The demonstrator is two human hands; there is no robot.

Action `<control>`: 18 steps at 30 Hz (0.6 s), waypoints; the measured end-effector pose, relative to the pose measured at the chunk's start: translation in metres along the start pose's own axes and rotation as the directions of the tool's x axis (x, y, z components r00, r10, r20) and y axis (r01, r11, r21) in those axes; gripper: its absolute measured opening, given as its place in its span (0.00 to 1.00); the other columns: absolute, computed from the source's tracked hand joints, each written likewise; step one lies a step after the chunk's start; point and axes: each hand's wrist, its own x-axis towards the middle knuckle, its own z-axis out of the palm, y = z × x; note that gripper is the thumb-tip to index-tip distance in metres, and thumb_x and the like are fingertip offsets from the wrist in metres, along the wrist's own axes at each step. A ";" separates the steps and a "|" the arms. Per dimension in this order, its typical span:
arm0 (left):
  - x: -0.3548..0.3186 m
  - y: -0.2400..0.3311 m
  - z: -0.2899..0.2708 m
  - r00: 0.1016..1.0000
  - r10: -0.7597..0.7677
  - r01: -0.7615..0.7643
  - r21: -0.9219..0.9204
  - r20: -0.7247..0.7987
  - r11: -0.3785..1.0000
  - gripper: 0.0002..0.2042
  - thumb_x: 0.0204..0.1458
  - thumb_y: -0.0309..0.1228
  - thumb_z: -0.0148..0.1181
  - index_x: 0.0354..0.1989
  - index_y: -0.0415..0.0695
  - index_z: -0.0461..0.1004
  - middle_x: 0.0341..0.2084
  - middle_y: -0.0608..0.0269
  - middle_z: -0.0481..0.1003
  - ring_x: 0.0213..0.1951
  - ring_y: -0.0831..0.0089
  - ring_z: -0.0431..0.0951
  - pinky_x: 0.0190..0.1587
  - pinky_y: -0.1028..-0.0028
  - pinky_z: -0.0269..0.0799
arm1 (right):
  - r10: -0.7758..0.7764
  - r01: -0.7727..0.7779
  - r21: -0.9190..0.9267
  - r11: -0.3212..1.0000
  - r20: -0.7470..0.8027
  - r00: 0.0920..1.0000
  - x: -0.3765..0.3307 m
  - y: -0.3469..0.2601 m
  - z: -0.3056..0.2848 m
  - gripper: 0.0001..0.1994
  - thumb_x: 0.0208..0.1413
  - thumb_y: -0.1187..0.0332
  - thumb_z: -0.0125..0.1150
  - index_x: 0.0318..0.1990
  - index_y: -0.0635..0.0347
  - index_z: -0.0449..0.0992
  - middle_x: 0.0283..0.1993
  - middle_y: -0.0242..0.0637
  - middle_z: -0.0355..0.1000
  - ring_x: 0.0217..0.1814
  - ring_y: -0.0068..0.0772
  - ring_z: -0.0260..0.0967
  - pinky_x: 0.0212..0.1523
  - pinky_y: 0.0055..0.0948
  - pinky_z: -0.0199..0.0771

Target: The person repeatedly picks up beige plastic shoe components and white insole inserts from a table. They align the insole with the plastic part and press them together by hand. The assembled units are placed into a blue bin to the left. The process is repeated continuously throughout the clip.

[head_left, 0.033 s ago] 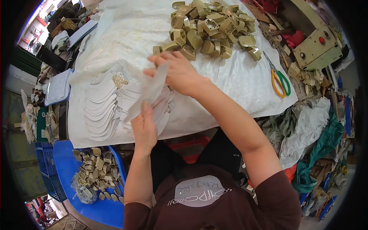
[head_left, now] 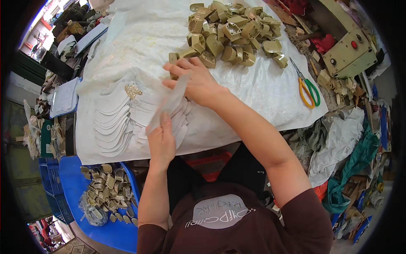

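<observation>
Left fingers [head_left: 166,121]: clamped on lower end of blurred, flat white strip [head_left: 171,101].
Right fingers [head_left: 174,69]: spread behind its upper end; grip, cannot tell.
Strip: over fanned, curved white flat pieces [head_left: 111,127], partly hiding them.
Change: left hand [head_left: 161,142] slightly rightward; handling apparently unfinished.
Beyond: glossy olive hollow shells [head_left: 231,30].

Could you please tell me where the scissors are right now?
In the head view, the scissors lie near the right edge of the white sheet, to the lower right of the olive pile.
</observation>
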 end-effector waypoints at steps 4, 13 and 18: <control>0.001 -0.006 0.005 0.988 0.151 -0.151 -0.021 -0.016 0.988 0.17 0.63 0.31 0.41 0.53 0.35 0.69 0.48 0.49 0.73 0.52 0.62 0.72 0.55 0.69 0.62 | 0.160 -0.160 0.014 0.987 -0.087 0.983 -0.015 0.010 0.001 0.10 0.38 0.70 0.61 0.32 0.50 0.74 0.43 0.34 0.67 0.45 0.36 0.65 0.39 0.34 0.67; 0.001 -0.009 0.001 0.996 0.089 -0.086 -0.096 0.021 0.992 0.17 0.62 0.32 0.41 0.54 0.35 0.68 0.50 0.49 0.72 0.56 0.59 0.68 0.59 0.68 0.58 | 0.547 -0.575 -0.069 0.815 -0.237 0.803 -0.076 0.022 -0.068 0.10 0.46 0.66 0.64 0.33 0.61 0.72 0.35 0.37 0.68 0.29 0.41 0.67 0.35 0.34 0.68; 0.005 -0.010 0.000 0.957 0.290 -0.290 -0.012 -0.001 0.957 0.18 0.62 0.33 0.40 0.53 0.33 0.69 0.52 0.47 0.70 0.59 0.56 0.66 0.61 0.65 0.56 | 0.759 -0.743 0.164 0.649 -0.074 0.647 -0.106 0.020 -0.077 0.13 0.51 0.65 0.61 0.42 0.61 0.73 0.37 0.40 0.69 0.30 0.41 0.68 0.35 0.33 0.68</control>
